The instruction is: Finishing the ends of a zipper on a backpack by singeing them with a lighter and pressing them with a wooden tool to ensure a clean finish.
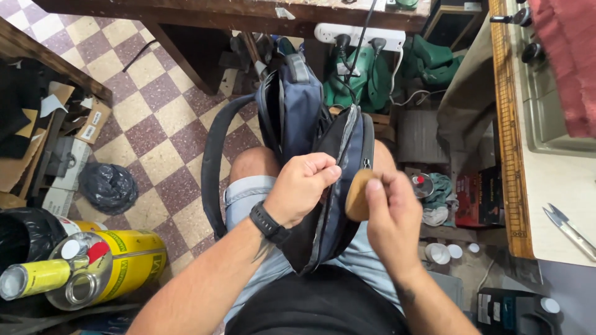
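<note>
A navy blue backpack rests on my lap, its zip opening turned toward me and a black strap looping to the left. My left hand, with a black watch on the wrist, pinches the edge of the bag's zip seam. My right hand holds a small round tan block against the bag's zip edge. The inside of the bag is hidden.
A yellow metal can and a spray can stand lower left beside a black bag. A workbench with metal snips is at right. A power strip and green cloth lie ahead under a wooden table.
</note>
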